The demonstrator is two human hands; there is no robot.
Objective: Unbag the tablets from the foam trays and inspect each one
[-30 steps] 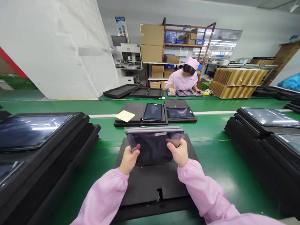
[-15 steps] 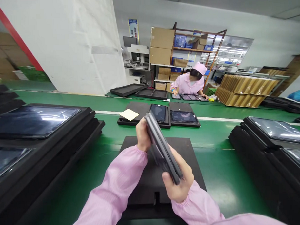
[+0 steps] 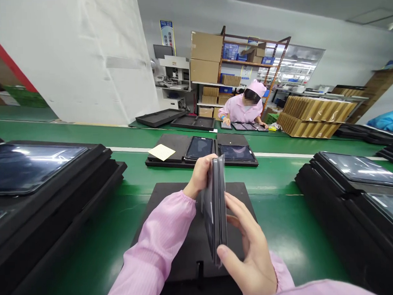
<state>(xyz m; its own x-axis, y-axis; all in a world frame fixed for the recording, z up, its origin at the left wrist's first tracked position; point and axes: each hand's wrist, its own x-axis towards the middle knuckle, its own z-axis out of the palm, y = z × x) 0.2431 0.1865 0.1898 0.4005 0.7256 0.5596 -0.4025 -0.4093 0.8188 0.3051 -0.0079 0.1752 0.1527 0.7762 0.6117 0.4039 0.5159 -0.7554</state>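
Two dark tablets (image 3: 214,211) stand on edge, pressed flat together, above a black foam tray (image 3: 183,234) on the green bench. My left hand (image 3: 203,171) is closed round their far end, its fingers partly hidden behind them. At the near end my right hand (image 3: 250,249) touches the pair, thumb on the near edge and fingertips along the right face, the palm standing off. Clear film seems to stick out at the tablets' far top corner. Beyond the pair, more tablets lie in a foam tray (image 3: 180,163), with a yellow paper sheet (image 3: 162,152) on its left part.
Stacked black foam trays with tablets stand at left (image 3: 97,168) and right (image 3: 330,198). Across the green bench (image 3: 283,222) a co-worker in pink (image 3: 242,108) handles tablets. Cardboard dividers (image 3: 314,115) are piled beside that person, and black trays (image 3: 161,117) lie at the back.
The tablets have turned from a slant to nearly straight away from me and more upright. My right hand has loosened from a wrapped hold to thumb and fingertips. The view has shifted slightly right.
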